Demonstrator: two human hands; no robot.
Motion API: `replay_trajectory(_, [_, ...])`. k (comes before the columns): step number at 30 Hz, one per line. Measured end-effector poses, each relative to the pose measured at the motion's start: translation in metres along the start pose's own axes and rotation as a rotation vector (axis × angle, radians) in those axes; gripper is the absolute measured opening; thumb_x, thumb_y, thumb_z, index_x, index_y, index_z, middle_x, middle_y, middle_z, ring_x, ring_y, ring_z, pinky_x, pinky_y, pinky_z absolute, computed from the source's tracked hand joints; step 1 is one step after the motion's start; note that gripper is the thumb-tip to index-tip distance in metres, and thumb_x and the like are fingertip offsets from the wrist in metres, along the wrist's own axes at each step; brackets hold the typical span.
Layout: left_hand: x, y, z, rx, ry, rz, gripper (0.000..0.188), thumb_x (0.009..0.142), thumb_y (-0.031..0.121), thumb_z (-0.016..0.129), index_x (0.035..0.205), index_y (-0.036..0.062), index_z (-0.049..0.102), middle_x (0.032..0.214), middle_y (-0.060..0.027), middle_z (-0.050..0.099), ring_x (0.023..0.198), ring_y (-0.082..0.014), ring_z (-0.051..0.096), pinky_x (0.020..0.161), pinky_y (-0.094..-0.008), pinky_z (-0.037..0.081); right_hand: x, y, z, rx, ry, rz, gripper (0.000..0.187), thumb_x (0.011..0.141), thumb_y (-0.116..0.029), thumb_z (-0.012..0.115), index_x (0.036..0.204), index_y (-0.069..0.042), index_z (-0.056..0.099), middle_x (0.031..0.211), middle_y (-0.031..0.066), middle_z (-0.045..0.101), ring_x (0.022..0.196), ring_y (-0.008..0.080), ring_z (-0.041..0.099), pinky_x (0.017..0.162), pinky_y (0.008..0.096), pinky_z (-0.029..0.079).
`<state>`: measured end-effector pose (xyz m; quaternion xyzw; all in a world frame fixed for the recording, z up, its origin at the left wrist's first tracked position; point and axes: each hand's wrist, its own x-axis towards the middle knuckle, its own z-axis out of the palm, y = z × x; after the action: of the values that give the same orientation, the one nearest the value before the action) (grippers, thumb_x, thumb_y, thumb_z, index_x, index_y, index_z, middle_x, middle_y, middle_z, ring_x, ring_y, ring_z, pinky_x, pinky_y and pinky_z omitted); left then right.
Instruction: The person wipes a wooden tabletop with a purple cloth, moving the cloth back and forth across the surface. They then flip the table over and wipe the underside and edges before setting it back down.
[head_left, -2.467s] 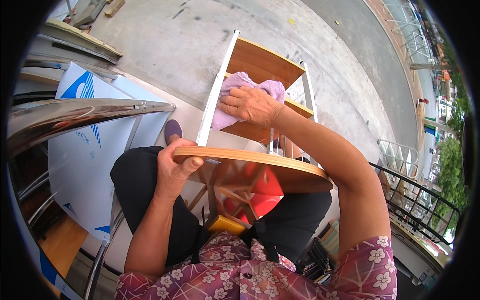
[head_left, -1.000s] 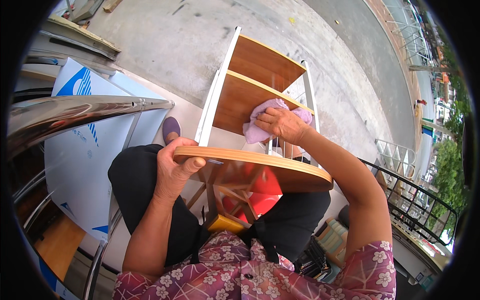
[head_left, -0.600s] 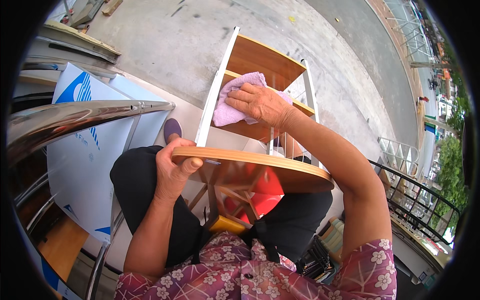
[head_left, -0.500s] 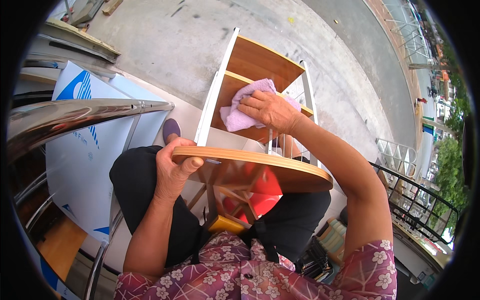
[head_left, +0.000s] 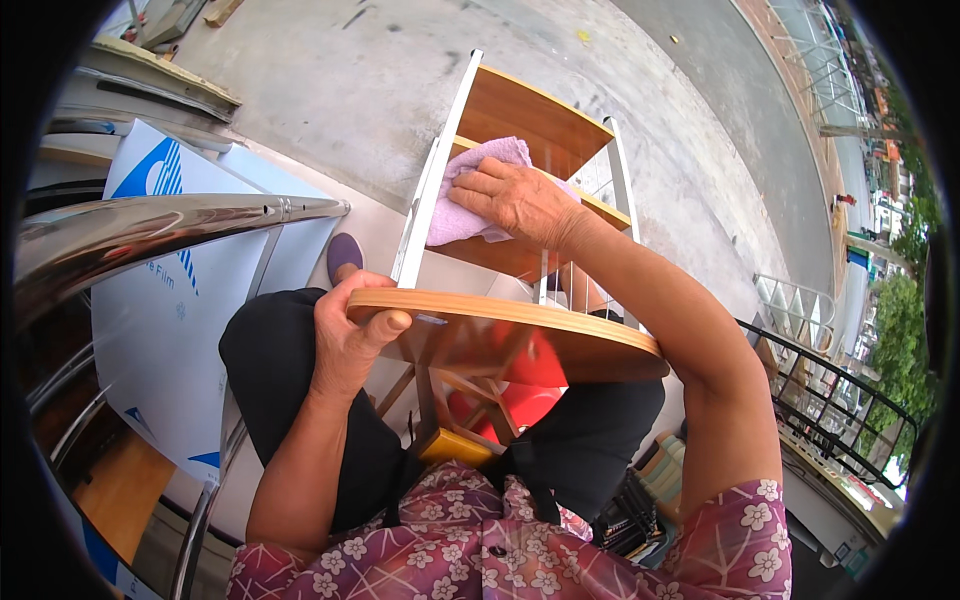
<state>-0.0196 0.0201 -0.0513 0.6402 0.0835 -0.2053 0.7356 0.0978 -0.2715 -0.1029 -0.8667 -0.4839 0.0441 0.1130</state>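
Observation:
In front of my lap stands a small shelf unit with wood-coloured boards (head_left: 530,112) and white metal side posts (head_left: 440,165). Its nearest board, a curved wooden panel (head_left: 540,345), faces me edge-up. My left hand (head_left: 352,330) grips the left end of that panel, thumb on the near face and fingers behind it. A pink cloth (head_left: 468,222) lies bunched under my right hand (head_left: 515,203), which presses it on a middle board close to the left post. The fingertips of my right hand are bent over the cloth.
At my left, a chrome tube frame (head_left: 180,235) stands beside panels covered in printed white-and-blue film (head_left: 170,340). Something red (head_left: 530,400) sits beneath the panel, near a wooden stool-like frame (head_left: 440,405). A black wire rack (head_left: 830,390) is at the right, on the street side.
My right hand has slid the pink cloth leftward along the board, toward the left post. The shelf unit has shifted very slightly; my left hand keeps its grip.

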Motion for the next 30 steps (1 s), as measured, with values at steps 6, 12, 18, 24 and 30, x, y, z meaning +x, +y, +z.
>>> replay_trajectory(6, [0.0,0.003,0.003,-0.045,0.002,-0.022,0.055,0.079,0.042,0.093,0.102,-0.0004,0.067,0.089,-0.001,0.066,0.084,-0.0072,0.058,0.077,-0.0236,0.047,-0.08,-0.004,0.008,0.027,-0.14,0.092,0.059,0.066,-0.016,0.085,0.122,-0.009,0.069,0.12,0.0027,0.068,0.108,0.0245,0.06,0.097,0.0364,0.054])
replay_trajectory(12, [0.002,0.001,0.003,-0.059,-0.001,-0.005,0.056,0.079,0.044,0.093,0.101,-0.0006,0.067,0.089,-0.0004,0.065,0.083,-0.0074,0.058,0.077,-0.0236,0.047,-0.102,-0.004,0.022,0.011,-0.278,0.065,0.057,0.064,-0.016,0.084,0.119,-0.009,0.071,0.113,0.0013,0.068,0.106,0.0238,0.06,0.094,0.037,0.056])
replay_trajectory(18, [0.002,0.0,0.002,-0.019,0.005,0.01,0.06,0.078,0.049,0.092,0.1,-0.0008,0.066,0.09,0.0009,0.06,0.085,-0.0075,0.057,0.078,-0.0238,0.046,0.001,0.005,-0.004,-0.015,0.082,0.002,0.071,0.064,-0.02,0.084,0.131,-0.007,0.064,0.126,0.0067,0.064,0.111,0.0263,0.059,0.099,0.0378,0.054])
replay_trajectory(24, [0.002,0.001,0.001,-0.026,-0.009,-0.023,0.06,0.078,0.049,0.092,0.1,-0.0011,0.066,0.091,0.0,0.061,0.086,-0.0078,0.057,0.079,-0.0245,0.046,-0.08,0.004,0.004,0.003,-0.128,0.051,0.067,0.062,-0.019,0.086,0.126,-0.008,0.067,0.13,0.0052,0.065,0.112,0.0258,0.061,0.098,0.038,0.054])
replay_trajectory(30, [0.003,-0.004,0.002,-0.019,0.012,0.029,0.06,0.077,0.05,0.092,0.099,-0.0004,0.066,0.089,0.0011,0.059,0.084,-0.0073,0.056,0.077,-0.0237,0.045,-0.113,0.0,0.023,-0.006,-0.319,0.045,0.059,0.065,-0.02,0.083,0.121,-0.007,0.069,0.123,0.0035,0.067,0.109,0.0236,0.061,0.093,0.0372,0.056])
